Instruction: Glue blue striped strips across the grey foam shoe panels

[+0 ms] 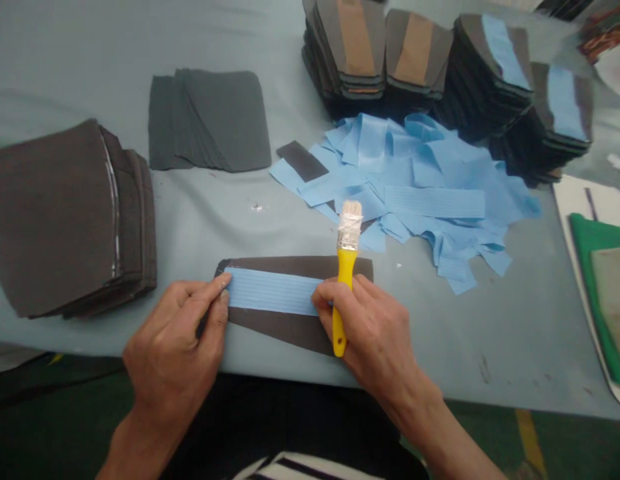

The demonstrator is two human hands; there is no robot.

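Observation:
A ribbed light-blue strip lies across a tapered dark grey fabric panel near the table's front edge. My left hand pinches the strip's left end between thumb and fingers. My right hand is shut around the yellow handle of a flat paintbrush, and its fingers rest on the strip's right end. The brush's taped ferrule and pale bristles point away from me, over the panel's far edge. Part of the panel lies hidden beneath both hands.
A stack of dark panels lies at the left, and fanned grey sheets lie behind it. A loose heap of blue strips spreads beyond my right hand. Stacked panels stand at the back. A green board lies at the right.

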